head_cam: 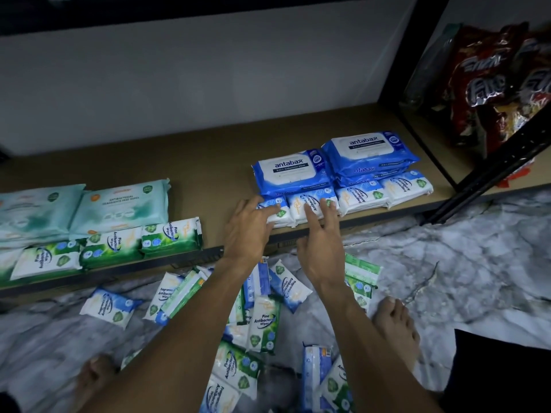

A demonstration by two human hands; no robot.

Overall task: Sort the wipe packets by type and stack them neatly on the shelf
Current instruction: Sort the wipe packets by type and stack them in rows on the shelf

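Wipe packets [360, 195]: lying in sorted groups on the shelf [208, 162], with more scattered on the marble-patterned floor [477, 263] below its front edge.
Pale teal packs [125, 207]: two large ones side by side at the shelf's left end, labels up, set behind the green row.
Green pine packets [110, 245]: three small ones in a row along the front edge on the left, touching each other.
Stray packet [110, 307]: blue-white, alone on the floor, left of the heap.
Loose heap [262, 320]: blue-white and green packets mixed and overlapping on the floor, beneath both forearms.
Left hand [247, 231]: reaches over the front edge, fingers stretched out and laid flat on the leftmost packet of the blue-white row; it grips nothing.
Right hand [320, 242]: just beside the left hand, fingers straight and spread wide, fingertips resting on the second packet of that row.
Blue-white row [405, 186]: four small packets side by side at the front edge, right of centre, touching one another.
Antabax packs [371, 150]: two stacks of large blue packs directly behind the blue-white row, each more than one pack high.
Bare foot [393, 326]: on the floor, right of the heap.
Snack bags [492, 84]: red and shiny, in the next bay past the black post [417, 40], at the far right.
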